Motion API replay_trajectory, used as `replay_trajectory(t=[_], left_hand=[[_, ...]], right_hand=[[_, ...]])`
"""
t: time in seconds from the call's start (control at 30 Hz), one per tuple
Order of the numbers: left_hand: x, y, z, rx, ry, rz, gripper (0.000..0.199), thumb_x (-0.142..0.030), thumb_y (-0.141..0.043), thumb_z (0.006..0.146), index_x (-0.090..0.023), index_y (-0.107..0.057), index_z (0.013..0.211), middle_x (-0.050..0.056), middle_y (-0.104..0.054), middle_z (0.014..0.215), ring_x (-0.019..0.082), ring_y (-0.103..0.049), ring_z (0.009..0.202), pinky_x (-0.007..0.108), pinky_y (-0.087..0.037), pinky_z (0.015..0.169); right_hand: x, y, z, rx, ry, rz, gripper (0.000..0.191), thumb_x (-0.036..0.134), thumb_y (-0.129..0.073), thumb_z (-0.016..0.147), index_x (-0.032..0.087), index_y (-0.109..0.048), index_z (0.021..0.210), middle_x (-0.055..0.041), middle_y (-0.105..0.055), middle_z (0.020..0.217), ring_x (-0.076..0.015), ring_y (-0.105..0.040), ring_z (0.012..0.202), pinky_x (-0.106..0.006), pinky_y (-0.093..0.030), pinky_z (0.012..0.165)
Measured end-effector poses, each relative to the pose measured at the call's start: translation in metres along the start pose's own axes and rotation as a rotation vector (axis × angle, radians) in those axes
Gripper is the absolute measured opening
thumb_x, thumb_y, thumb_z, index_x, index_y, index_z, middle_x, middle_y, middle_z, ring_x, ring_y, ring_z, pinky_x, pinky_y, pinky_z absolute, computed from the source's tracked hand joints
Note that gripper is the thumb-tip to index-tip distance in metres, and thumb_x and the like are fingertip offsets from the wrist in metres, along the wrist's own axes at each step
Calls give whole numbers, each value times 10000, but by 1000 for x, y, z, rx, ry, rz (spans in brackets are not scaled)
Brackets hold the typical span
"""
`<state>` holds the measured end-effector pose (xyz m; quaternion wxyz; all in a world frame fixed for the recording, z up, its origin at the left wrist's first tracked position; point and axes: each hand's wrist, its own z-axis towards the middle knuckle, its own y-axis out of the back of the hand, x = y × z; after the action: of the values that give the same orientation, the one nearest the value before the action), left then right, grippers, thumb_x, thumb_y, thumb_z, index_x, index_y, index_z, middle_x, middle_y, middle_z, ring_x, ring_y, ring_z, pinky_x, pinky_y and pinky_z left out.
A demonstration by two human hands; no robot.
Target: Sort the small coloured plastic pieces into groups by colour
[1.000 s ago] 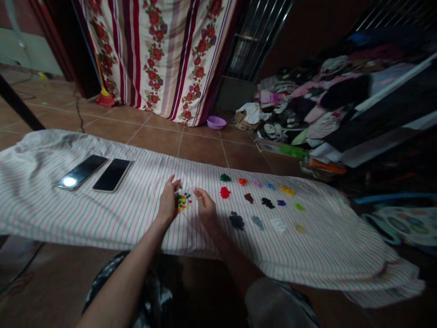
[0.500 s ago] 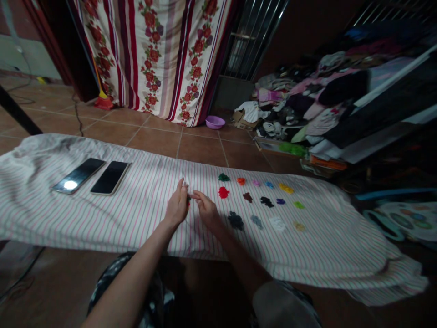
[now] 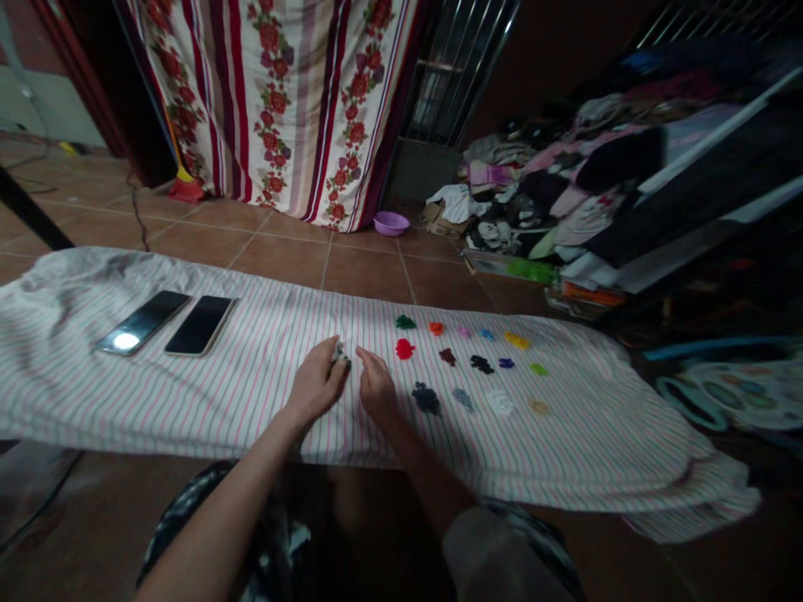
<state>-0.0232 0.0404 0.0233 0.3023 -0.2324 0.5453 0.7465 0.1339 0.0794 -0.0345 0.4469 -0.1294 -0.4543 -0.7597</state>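
Observation:
My left hand (image 3: 319, 379) is curled above the striped cloth, with small grey, whitish and dark pieces (image 3: 340, 354) at its fingers; their exact kind is too small to make out. Just to its right, my right hand (image 3: 377, 386) has its fingers stretched towards the left one, a gap between them, and nothing shows in it. Near the right hand lie a red pile (image 3: 405, 349) of small pieces, a dark grey pile (image 3: 427, 398) and a dark green pile (image 3: 405, 322).
More small piles spread rightward, among them black (image 3: 482, 364), white (image 3: 500, 402) and yellow (image 3: 516, 339). Two phones (image 3: 199, 325) lie on the left of the striped cloth (image 3: 263, 401). Beyond are a purple basin (image 3: 391, 223), a curtain (image 3: 307, 109) and heaped clothes (image 3: 533, 184).
My hands have moved apart, the left one shifting a little left and turning so the pieces at its fingers show more. The view has swung slightly right.

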Motion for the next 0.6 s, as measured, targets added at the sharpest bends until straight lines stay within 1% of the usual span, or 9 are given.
replay_trajectory(t=[0.07,0.1,0.17,0.23,0.3,0.4,0.5,0.6], left_hand=[[13,2,-14,-20,-60,258,699,-581,-342,947,-110,-422,1456,194,-456,1515,301,-351,1464,521,-312,1186],[19,2,-20,-27,-73,370,783,-647,-373,914,-95,-401,1468,213,-412,1539,329,-296,1487,544,-284,1194],[29,-1,-32,-12,-78,525,903,-726,-373,876,-56,-370,1482,243,-380,1547,351,-284,1489,546,-272,1196],[33,-5,-37,2,-85,614,936,-751,-350,867,-66,-339,1504,236,-386,1545,345,-303,1482,544,-264,1197],[32,-12,-35,10,-98,654,924,-744,-331,877,-80,-320,1518,219,-388,1549,333,-309,1482,544,-240,1205],[23,-23,-24,50,-117,658,872,-700,-306,908,-78,-320,1519,194,-388,1556,314,-304,1486,533,-220,1217],[13,-34,-12,94,-133,637,809,-629,-316,935,-65,-320,1516,186,-395,1555,310,-309,1484,524,-250,1209],[8,-46,-4,91,-190,596,749,-555,-358,944,-65,-325,1510,190,-410,1546,308,-323,1477,512,-292,1196]], right_hand=[[0,-1,-1,6,28,-34,579,75,-334,832,127,-605,1341,-144,-671,1240,-250,-566,1224,-495,-476,1095],[0,-2,-2,13,39,-45,583,74,-336,835,135,-598,1353,-139,-670,1241,-250,-559,1232,-493,-478,1095],[1,-2,-2,21,60,-56,584,75,-343,838,139,-593,1362,-134,-671,1241,-249,-556,1239,-483,-482,1095],[3,-1,-3,31,74,-45,586,74,-349,827,139,-601,1352,-132,-673,1246,-242,-568,1230,-467,-483,1098],[4,0,-2,49,64,-10,595,73,-357,807,150,-611,1340,-120,-682,1241,-232,-588,1212,-455,-488,1096],[2,0,-2,46,-16,91,592,83,-370,791,176,-623,1319,-96,-708,1196,-215,-628,1168,-433,-516,1065],[1,0,-2,-23,-163,241,530,123,-365,825,172,-634,1279,-104,-714,1184,-212,-666,1120,-408,-558,998],[0,2,-3,-102,-319,345,441,184,-391,868,185,-642,1231,-108,-713,1190,-217,-679,1103,-399,-564,975]])
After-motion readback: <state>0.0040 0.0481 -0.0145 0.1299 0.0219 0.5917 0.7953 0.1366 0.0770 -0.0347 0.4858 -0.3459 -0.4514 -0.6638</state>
